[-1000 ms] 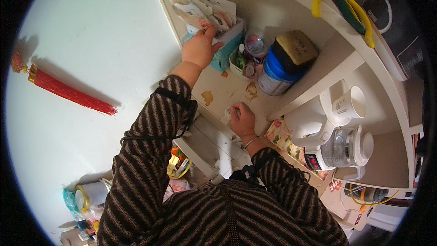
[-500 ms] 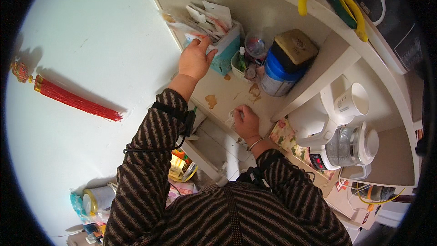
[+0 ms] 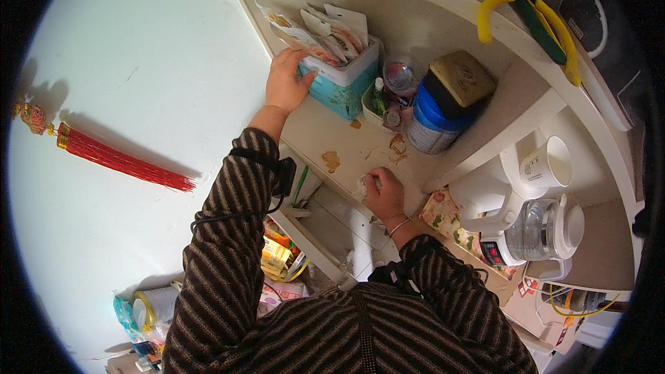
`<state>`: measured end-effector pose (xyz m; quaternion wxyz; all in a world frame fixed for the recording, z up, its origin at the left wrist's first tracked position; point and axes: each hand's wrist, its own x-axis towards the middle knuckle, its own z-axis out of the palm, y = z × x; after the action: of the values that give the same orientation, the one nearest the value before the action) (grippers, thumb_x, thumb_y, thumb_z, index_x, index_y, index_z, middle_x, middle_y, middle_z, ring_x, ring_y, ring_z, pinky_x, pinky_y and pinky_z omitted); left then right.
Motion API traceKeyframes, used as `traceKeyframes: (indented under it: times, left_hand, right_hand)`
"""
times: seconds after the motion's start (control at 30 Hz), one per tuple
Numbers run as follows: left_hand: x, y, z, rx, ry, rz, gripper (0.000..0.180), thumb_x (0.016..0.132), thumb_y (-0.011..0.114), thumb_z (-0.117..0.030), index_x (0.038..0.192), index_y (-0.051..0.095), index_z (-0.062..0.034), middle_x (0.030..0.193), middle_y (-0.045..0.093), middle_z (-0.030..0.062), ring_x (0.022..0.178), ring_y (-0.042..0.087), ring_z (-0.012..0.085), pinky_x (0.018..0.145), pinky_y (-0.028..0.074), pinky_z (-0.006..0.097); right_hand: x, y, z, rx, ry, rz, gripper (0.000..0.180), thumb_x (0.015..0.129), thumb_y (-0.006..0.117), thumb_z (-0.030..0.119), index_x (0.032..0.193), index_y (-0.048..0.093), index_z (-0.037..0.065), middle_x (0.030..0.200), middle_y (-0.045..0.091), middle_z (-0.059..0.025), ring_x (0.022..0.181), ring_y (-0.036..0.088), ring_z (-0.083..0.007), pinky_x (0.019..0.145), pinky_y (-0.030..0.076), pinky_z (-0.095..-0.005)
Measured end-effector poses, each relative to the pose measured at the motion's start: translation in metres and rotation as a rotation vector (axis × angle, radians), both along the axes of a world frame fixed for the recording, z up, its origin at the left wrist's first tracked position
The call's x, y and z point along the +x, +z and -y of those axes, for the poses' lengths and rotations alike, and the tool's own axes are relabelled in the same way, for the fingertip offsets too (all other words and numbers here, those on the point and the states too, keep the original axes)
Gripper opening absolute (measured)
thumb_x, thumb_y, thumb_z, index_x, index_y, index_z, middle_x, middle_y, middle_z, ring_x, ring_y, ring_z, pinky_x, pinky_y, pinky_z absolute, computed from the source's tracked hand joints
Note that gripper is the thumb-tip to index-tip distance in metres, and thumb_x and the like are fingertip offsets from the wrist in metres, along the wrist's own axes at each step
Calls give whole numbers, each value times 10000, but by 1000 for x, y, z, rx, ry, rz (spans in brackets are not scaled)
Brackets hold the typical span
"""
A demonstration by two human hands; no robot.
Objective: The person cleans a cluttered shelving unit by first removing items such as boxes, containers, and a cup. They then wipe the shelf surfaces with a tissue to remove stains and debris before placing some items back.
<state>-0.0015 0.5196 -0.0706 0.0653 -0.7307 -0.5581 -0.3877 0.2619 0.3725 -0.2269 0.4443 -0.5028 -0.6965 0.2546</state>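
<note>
While the left hand lies spread against the blue box, the right hand grips a white wad | box: on shelf, packets inside | brown stains: not yet gone

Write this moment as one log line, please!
left hand: open, at corner of blue-white box | right hand: holding white wad, near shelf stains | box: packets poking out

The blue box looks smooth and a bit shiny. Its packets look like paper and shiny plastic. The white wad is crumply. The jug looks like clear, shiny glass. The sleeves are woolly cloth.
</note>
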Motion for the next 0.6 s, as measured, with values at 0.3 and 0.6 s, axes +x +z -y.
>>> traceKeyframes:
  times: [0.3, 0.6]
  left_hand:
    - [10, 19, -6, -268, -48, -103, 527, 721, 823, -255, 1195, 634, -123, 1215, 575, 129, 1127, 570, 367, 956, 488, 431]
    - [5, 24, 9, -352, -30, -200, 534, 726, 833, -272, 1217, 633, -209, 1144, 585, 106, 999, 625, 325, 841, 529, 411]
  right_hand:
    - [1, 1, 1, 15, 13, 11, 117, 905, 616, 175, 916, 599, 59, 864, 655, -126, 787, 653, -323, 707, 522, -409]
    - [2, -1, 2, -21, 18, -4, 130, 913, 613, 187, 933, 604, 59, 882, 650, -130, 815, 642, -327, 717, 518, -408]
